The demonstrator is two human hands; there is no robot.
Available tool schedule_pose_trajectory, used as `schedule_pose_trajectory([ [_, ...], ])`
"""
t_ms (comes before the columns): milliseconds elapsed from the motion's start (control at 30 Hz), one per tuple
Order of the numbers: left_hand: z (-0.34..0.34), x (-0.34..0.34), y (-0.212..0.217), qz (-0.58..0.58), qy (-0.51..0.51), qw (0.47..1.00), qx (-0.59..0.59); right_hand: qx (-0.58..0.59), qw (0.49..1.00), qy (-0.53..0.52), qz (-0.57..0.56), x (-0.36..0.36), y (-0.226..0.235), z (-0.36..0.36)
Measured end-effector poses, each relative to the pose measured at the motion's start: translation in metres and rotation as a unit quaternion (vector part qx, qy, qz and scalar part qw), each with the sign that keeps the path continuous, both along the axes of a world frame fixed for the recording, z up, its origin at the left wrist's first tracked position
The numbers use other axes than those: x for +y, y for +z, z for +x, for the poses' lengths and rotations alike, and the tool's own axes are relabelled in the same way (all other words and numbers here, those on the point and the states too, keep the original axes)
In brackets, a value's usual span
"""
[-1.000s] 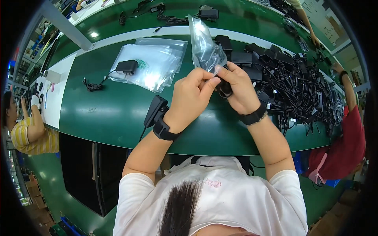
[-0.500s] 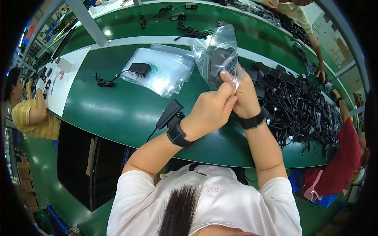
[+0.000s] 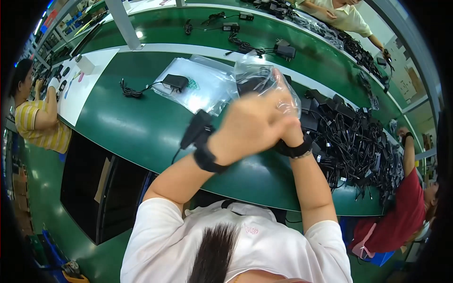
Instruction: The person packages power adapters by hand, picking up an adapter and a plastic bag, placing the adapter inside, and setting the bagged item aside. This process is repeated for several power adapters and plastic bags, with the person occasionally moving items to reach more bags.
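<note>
My left hand point(image 3: 247, 127) and my right hand point(image 3: 283, 118) are pressed together above the green table point(image 3: 137, 127), both blurred by motion. Between them they hold a clear plastic bag point(image 3: 257, 78) that stands up from the fingers, with a dark adapter point(image 3: 252, 86) showing through it. My left hand covers most of my right hand. Black bands sit on both wrists.
A stack of clear bags point(image 3: 203, 87) with a black adapter point(image 3: 175, 82) and its cord lies at the table's middle. A large heap of black adapters and cables point(image 3: 358, 141) fills the right side. Other people sit at the left point(image 3: 35, 118), right point(image 3: 406, 212) and far right back point(image 3: 339, 14).
My hands have lifted the bag nearer to the camera, and the dark adapter now sits inside it. The view has shifted, so the table appears lower and more to the left.
</note>
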State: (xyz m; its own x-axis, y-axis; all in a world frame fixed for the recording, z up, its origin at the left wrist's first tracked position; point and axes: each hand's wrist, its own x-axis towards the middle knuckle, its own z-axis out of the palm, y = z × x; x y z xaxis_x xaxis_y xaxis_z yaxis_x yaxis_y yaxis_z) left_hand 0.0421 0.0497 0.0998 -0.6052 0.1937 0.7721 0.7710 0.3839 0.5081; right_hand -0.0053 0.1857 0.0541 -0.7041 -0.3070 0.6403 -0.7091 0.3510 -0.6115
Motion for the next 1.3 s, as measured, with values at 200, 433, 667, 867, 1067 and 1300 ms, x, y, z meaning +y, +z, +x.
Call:
schedule_pose_trajectory([
  [200,-0.061,-0.07,-0.014,0.146,-0.255,0.901,-0.318,-0.419,0.854,0.185,-0.249,-0.011,0.025,0.026],
  [433,-0.038,-0.012,-0.055,0.438,-0.243,0.775,-0.385,-0.218,0.959,0.025,-0.177,-0.03,0.023,0.037],
  [667,-0.029,0.003,-0.075,0.47,-0.148,0.819,-0.294,-0.156,0.965,-0.031,-0.208,-0.038,0.0,0.03],
  [867,-0.027,-0.022,-0.068,0.456,-0.287,0.712,-0.45,-0.268,0.95,0.01,-0.16,-0.025,-0.001,0.023],
  [1067,-0.031,-0.031,-0.063,0.415,-0.316,0.709,-0.474,0.057,0.996,-0.05,0.041,-0.023,-0.012,0.011],
  [1300,-0.03,-0.019,-0.076,0.481,-0.271,0.67,-0.496,-0.027,0.996,0.011,0.084,0.0,-0.015,-0.004],
])
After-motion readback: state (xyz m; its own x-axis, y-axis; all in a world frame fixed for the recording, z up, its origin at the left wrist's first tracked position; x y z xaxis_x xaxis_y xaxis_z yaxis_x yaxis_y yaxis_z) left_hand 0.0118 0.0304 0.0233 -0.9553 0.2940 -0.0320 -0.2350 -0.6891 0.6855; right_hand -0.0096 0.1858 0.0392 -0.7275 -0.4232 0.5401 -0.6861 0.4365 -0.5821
